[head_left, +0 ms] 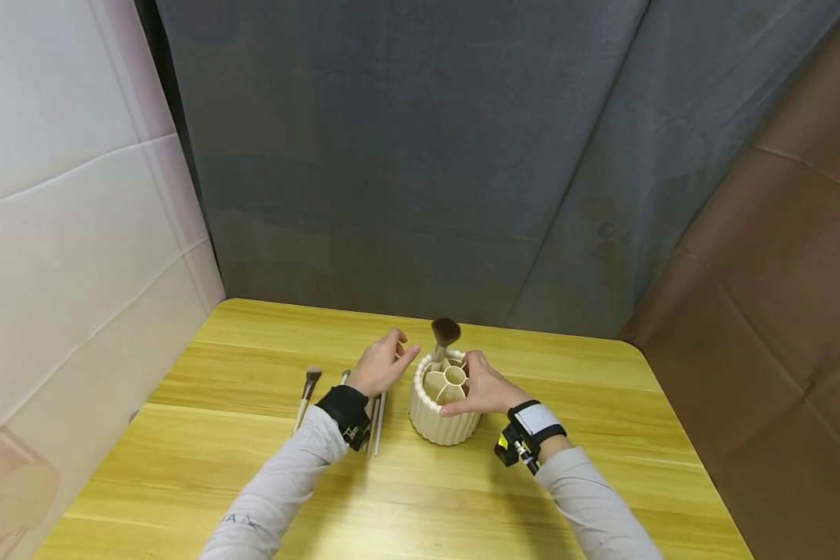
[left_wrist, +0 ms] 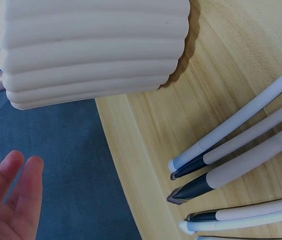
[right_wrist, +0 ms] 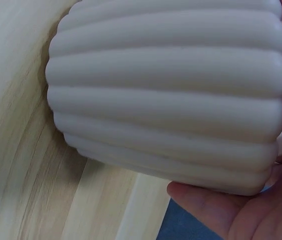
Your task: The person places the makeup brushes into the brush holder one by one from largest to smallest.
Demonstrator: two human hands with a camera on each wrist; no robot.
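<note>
A cream ribbed holder [head_left: 442,416] with several compartments stands on the wooden table [head_left: 252,467]. One makeup brush [head_left: 444,336] with brown bristles stands upright in its far side. My right hand [head_left: 463,386] grips the holder from the right, thumb on the front wall and fingers over the rim. The right wrist view shows the holder [right_wrist: 170,95] filling the frame, with the right hand [right_wrist: 240,212] against its wall. My left hand [head_left: 400,354] hovers just left of the holder, fingers relaxed and holding nothing. In the left wrist view its fingers [left_wrist: 13,197] are straight, near the holder [left_wrist: 91,50].
Several makeup brushes [left_wrist: 240,150] lie side by side on the table left of the holder, partly under my left wrist [head_left: 346,412]. One more brush [head_left: 306,398] lies farther left. A grey curtain [head_left: 420,155] hangs behind the table's far edge.
</note>
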